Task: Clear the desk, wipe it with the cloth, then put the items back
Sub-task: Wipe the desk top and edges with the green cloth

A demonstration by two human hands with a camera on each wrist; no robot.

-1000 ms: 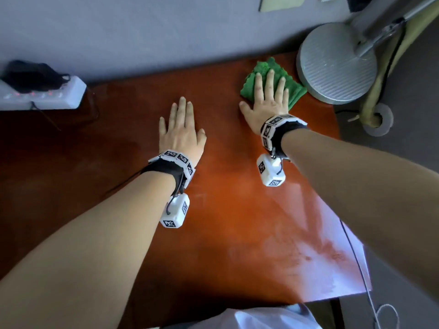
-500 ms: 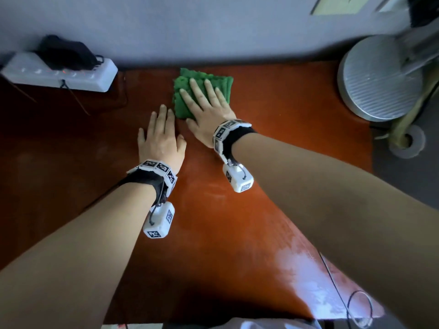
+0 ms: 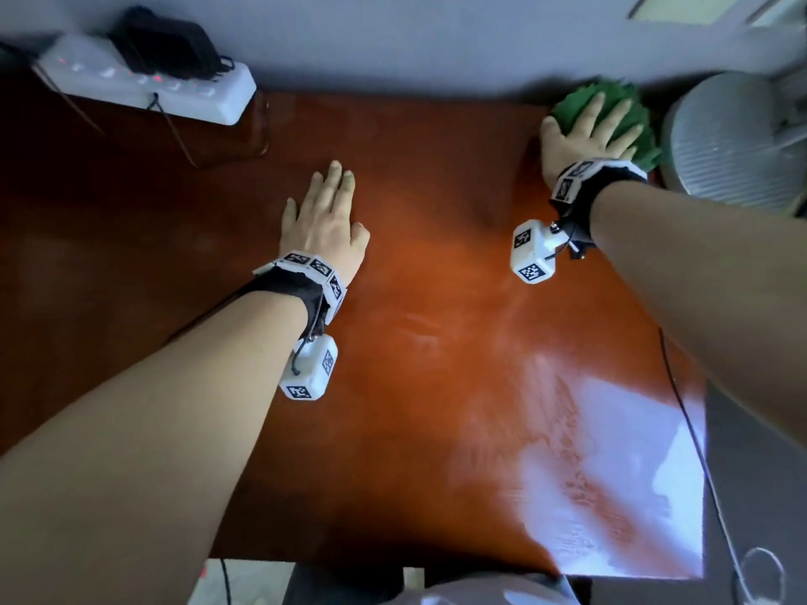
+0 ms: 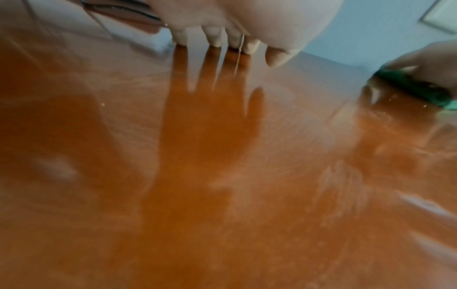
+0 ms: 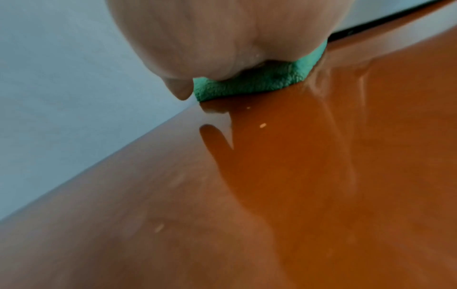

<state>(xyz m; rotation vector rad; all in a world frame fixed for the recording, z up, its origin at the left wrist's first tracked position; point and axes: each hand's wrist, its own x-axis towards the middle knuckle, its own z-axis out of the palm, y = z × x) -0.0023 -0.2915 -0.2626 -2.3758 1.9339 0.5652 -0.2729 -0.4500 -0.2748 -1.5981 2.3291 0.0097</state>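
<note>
Tabletop (image 3: 415,342): glossy reddish-brown wood, backed by a grey wall; pale glare and smear marks are seen at the near right.
Lamp base (image 3: 733,141): a ribbed silver disc just beside the cloth.
Power strip (image 3: 144,87): white, at the far left.
Cloth (image 3: 629,120): green, bunched at the far right corner.
Right hand (image 3: 585,133): pressed flat on the cloth, fingers spread.
Left hand (image 3: 325,216): laid flat, nothing held.
Risk: the lamp base could be struck if the cloth is swept further right.
</note>
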